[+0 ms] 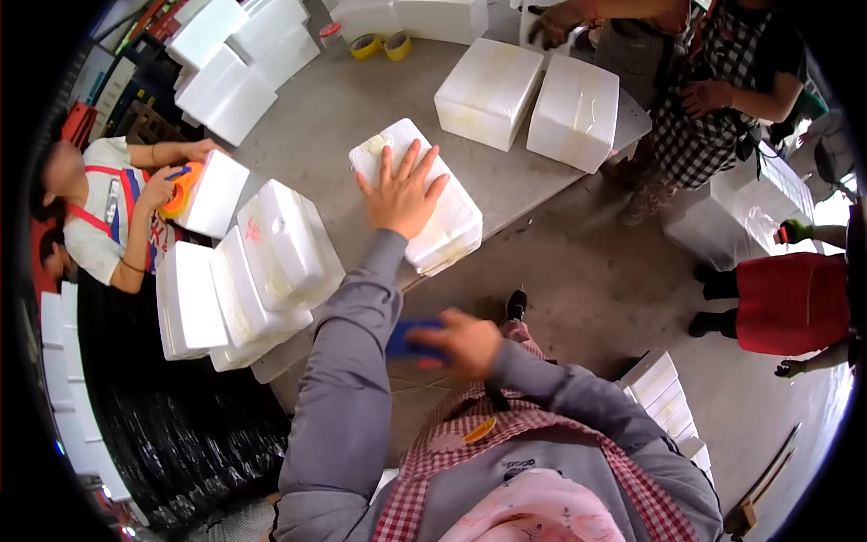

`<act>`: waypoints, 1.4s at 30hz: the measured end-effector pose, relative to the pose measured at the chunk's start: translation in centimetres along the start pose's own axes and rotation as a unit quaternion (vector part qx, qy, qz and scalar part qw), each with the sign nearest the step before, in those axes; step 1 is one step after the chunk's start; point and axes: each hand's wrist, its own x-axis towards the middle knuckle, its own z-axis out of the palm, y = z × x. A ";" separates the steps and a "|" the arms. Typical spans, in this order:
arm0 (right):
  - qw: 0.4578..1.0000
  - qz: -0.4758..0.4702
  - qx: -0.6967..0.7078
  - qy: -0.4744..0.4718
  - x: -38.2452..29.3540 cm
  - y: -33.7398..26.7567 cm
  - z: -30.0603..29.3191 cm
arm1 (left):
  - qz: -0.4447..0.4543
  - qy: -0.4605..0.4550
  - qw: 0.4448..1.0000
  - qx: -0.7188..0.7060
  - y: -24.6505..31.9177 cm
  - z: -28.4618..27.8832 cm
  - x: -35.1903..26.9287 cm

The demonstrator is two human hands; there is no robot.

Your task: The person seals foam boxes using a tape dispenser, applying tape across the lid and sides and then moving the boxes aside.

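Note:
My left hand (pixel 404 193) lies flat with spread fingers on the lid of a white foam box (pixel 452 220). The box rests near the edge of a grey table (pixel 318 122), and clear tape runs over its lid and end. Close to my body, my right hand (pixel 474 344) grips a blue tool (pixel 405 339) with a bit of red below it. Motion blurs this tool, so its exact kind is unclear. A gap separates it from the box.
Stacked foam boxes (pixel 288 237) stand left, where a co-worker (pixel 108 196) holds an orange tape dispenser (pixel 181 193) against a box. Tape rolls (pixel 366 46) and a red-lidded jar (pixel 332 39) sit farther back. Two taped boxes (pixel 489 91) are at right, near aproned people (pixel 704 101).

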 end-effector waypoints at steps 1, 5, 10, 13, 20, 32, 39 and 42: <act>0.995 -0.056 -0.042 -0.077 0.9 -1.3 0.3 | -0.038 -0.022 0.999 -0.005 1.2 -0.4 0.2; 0.967 -0.121 0.194 -0.110 -3.5 3.8 -3.0 | -0.010 0.220 0.906 -0.362 -3.3 0.9 -1.7; 0.793 0.013 0.589 0.156 -8.7 12.7 -9.7 | -0.328 0.236 0.551 -0.730 0.7 6.5 -13.3; 0.619 -0.026 0.768 0.163 -1.8 15.3 -9.6 | -0.342 0.226 0.482 -0.775 2.9 8.8 -13.4; 0.753 -0.108 0.635 0.134 8.3 9.2 -10.5 | -0.264 0.137 0.342 -0.892 0.5 5.3 -8.8; 0.911 -0.088 0.216 0.341 10.4 2.6 -29.1 | -0.099 0.007 0.522 -0.847 8.7 2.4 12.9; 0.900 -0.097 0.321 0.278 10.6 5.7 -26.1 | -0.222 0.134 0.689 -0.677 3.8 13.7 5.0; 0.880 -0.069 0.392 0.258 10.9 6.0 -28.4 | -0.307 0.147 0.671 -0.659 0.4 13.6 3.8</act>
